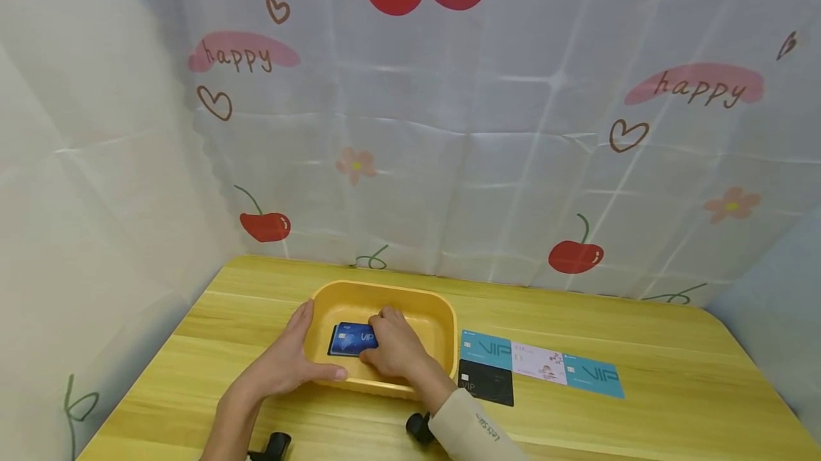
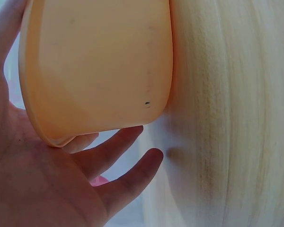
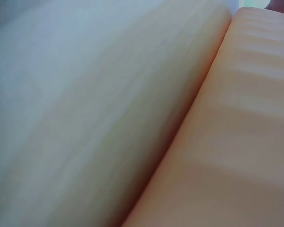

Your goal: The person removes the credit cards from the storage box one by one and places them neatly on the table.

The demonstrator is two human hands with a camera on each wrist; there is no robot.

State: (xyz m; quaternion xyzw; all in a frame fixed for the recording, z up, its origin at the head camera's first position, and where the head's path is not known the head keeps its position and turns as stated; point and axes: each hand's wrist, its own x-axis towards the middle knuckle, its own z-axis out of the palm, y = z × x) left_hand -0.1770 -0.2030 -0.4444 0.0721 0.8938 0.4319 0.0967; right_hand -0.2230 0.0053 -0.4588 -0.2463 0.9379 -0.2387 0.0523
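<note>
A yellow plastic bin (image 1: pixel 442 304) stands on the wooden table, its outer wall filling much of both wrist views. My left hand (image 1: pixel 291 358) grips its left end, thumb over the near rim and fingers along the far-left side. Inside the bin, my right hand (image 1: pixel 395 347) pinches the right end of a blue VIP card (image 1: pixel 353 338). A dark edge shows under this card at its left, and the fingers hide its right end. In the left wrist view, the left hand's fingers (image 2: pixel 128 182) spread around the bin's corner.
Right of the bin lie two teal VIP cards (image 1: pixel 593 375), a pale pink flowered card (image 1: pixel 539 363) between them, and a black VIP card (image 1: pixel 485 382) in front. Black fittings (image 1: pixel 277 445) sit at the near edge. A cherry-print curtain (image 1: pixel 449 197) hangs behind the table (image 1: pixel 673 354).
</note>
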